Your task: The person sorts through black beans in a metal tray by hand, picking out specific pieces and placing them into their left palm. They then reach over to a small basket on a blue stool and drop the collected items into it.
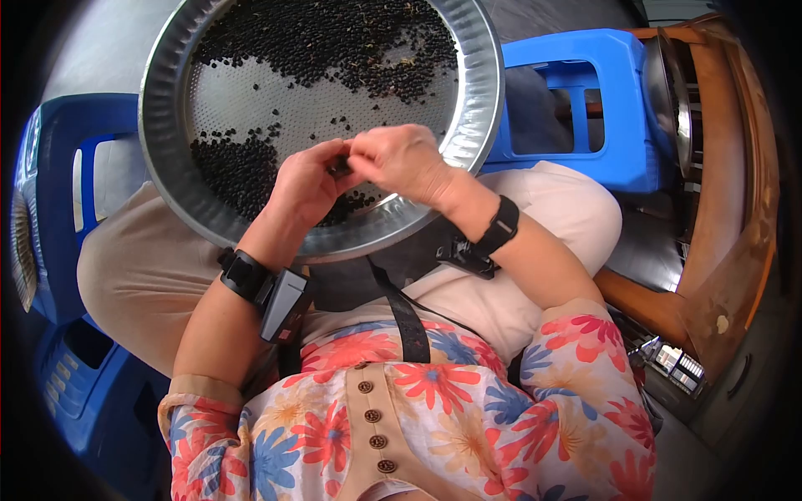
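Observation:
A wide round metal pan (159, 138) with a fluted wall and a dimpled bottom lies across my lap. Small black beans (326, 42) cover its far side, and a second heap of black beans (234, 171) sits at the near left. Over the near part of the pan, my left hand (309, 184) is closed with some dark beans showing between its fingers. My right hand (405, 163) meets it there, thumb and fingers pinched together against the left fingertips. Whatever the right fingers hold is hidden.
Blue plastic stools stand at the right (622, 108) and at the left (58, 179). A metal dish (668, 100) is on edge beside the right stool, near a wooden frame (710, 209). Both wrists carry black straps, the left one with a grey device (286, 305).

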### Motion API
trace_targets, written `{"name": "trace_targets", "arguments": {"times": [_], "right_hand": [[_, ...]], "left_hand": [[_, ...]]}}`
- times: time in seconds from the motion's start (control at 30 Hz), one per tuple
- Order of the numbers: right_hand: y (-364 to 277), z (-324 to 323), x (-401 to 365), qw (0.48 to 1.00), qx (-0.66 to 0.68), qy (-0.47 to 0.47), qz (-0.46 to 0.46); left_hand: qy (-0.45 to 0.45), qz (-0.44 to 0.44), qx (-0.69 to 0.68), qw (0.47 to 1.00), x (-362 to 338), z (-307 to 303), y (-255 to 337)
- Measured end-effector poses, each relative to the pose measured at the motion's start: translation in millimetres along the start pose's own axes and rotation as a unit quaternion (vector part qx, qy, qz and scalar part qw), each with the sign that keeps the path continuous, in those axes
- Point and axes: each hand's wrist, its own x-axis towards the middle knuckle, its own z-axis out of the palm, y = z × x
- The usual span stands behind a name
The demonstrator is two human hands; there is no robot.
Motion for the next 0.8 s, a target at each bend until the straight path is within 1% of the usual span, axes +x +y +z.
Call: {"name": "trace_targets", "arguments": {"times": [0.03, 0.07, 0.13, 0.17, 0.2, 0.23, 0.27, 0.3, 0.37, 0.43, 0.5, 0.67, 0.73, 0.8], "right_hand": [[-5.7, -0.8, -0.9, 0.999, -0.014, -0.046, -0.016], [-0.2, -2.5, 0.5, 0.999, -0.014, -0.045, -0.014], [25.2, -14.4, 9.5, 0.997, -0.033, 0.06, 0.019], [37.7, -28.4, 12.2, 0.992, -0.078, 0.084, 0.045], [54.0, -39.1, 13.2, 0.981, -0.151, 0.053, 0.106], [61.5, -52.7, 15.1, 0.957, -0.23, -0.029, 0.176], [66.3, -61.6, 18.4, 0.933, -0.263, -0.092, 0.229], [67.7, -61.1, 20.5, 0.933, -0.262, -0.094, 0.23], [68.6, -60.4, 23.0, 0.885, -0.364, -0.173, 0.233], [68.9, -55.1, 23.8, 0.88, -0.373, -0.189, 0.225], [69.1, -52.5, 25.1, 0.886, -0.38, -0.202, 0.176], [73.8, -54.2, 25.2, 0.884, -0.377, -0.22, 0.165], [75.7, -50.4, 23.4, 0.886, -0.37, -0.226, 0.167], [59.2, -46.4, 18.8, 0.956, -0.214, -0.132, 0.148]], "left_hand": [[0.005, 0.004, -0.01, 1.0, 0.4, 0.0, -1.1], [0.005, 0.003, -0.009, 1.0, -0.4, 0.6, -0.2], [-0.01, -0.01, 0.013, 1.0, -3.6, 1.9, 3.5], [-0.009, -0.009, 0.01, 1.0, -4.2, 1.3, 4.0], [-0.009, -0.005, 0.012, 1.0, -4.1, 1.0, 4.9], [-0.009, -0.001, 0.015, 1.0, -3.5, 0.5, 5.8], [-0.008, -0.001, 0.014, 1.0, -3.2, -0.1, 6.3], [-0.012, 0.002, 0.016, 1.0, -3.0, -0.4, 5.9], [-0.018, 0.002, 0.018, 1.0, -2.8, 1.8, 4.8], [-0.016, -0.003, 0.015, 1.0, -3.8, 1.9, 4.8], [-0.018, 0.001, 0.02, 1.0, -4.8, 2.1, 7.1], [-0.023, 0.012, 0.013, 1.0, -7.1, 3.0, 10.8], [-0.008, 0.018, 0.007, 1.0, -9.0, 3.7, 12.7], [-0.013, 0.017, 0.007, 1.0, -7.3, -0.3, 12.5]]}}
